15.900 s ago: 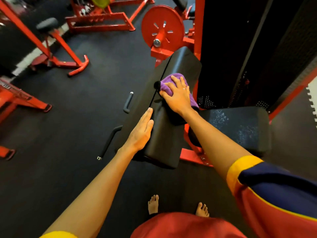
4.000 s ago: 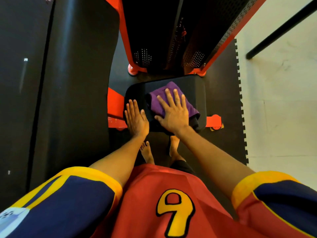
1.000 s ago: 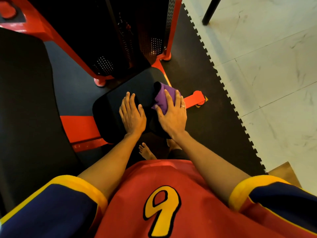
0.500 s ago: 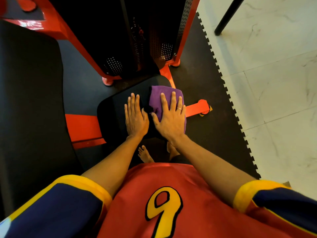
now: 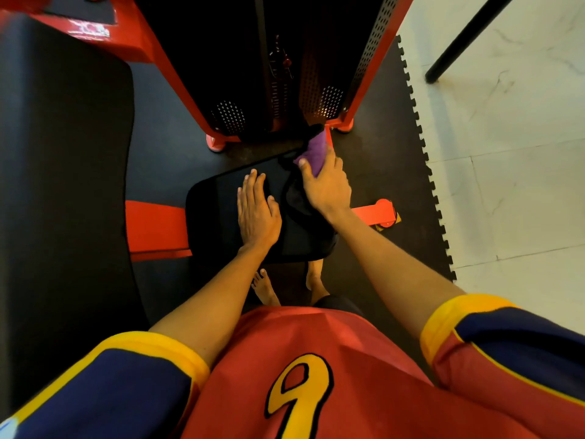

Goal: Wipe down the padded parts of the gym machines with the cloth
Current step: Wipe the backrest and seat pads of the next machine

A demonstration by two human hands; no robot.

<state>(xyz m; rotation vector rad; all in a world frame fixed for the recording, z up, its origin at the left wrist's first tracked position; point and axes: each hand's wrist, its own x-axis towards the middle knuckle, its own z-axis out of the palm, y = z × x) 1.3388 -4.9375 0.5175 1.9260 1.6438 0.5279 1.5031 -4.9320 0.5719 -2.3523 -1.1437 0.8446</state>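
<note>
**A:** Where is our purple cloth?

**B:** It is bunched up in our right hand. Our fingers curl over it and our thumb pinches its near side. It sits on the far corner of the black seat pad, right at the edge.

**A:** Why do we squeeze it like that?

**B:** We think a tight bunch helps us rub the corner and go down the side without the cloth slipping away.

**A:** What does our left hand do?

**B:** It lies flat on the pad, just to the left of the grip and a bit nearer to us. Its fingers are straight and it holds nothing. We think it props us up, because we bend far down over the low seat.

**A:** Is the seat nearly done?

**B:** We guess so, since the cloth is out at the last corner. The big back pad, far to the left of the grip, is also part of the job.

**A:** Is there a box or tub near us?

**B:** Only the metal cage with little holes, just past the cloth. It is too dark inside, so we cannot tell what it holds.
</note>
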